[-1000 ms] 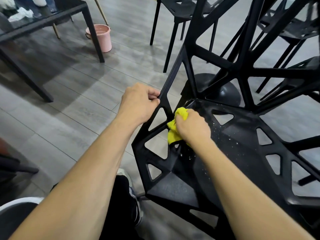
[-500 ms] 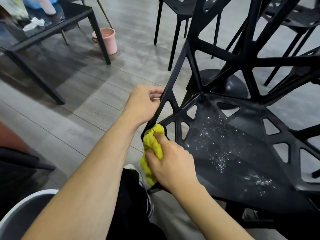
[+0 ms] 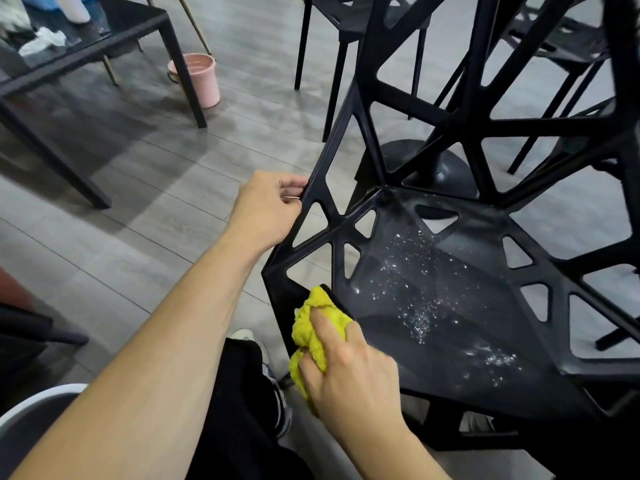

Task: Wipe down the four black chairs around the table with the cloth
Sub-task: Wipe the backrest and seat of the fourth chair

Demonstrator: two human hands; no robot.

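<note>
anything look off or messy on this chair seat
Yes: pale specks, either droplets or crumbs, are scattered across the middle of the black chair seat, not yet wiped. The yellow cloth is at its front left edge.

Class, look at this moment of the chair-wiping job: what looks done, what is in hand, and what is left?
Done: nothing clearly finished; the near chair seat shows wet droplets. In hand: the right hand presses the yellow cloth on the seat's front left corner, while the left hand grips the chair's side frame. Left: the rest of this chair, and the other chairs behind, which show no sign of wiping.
</note>
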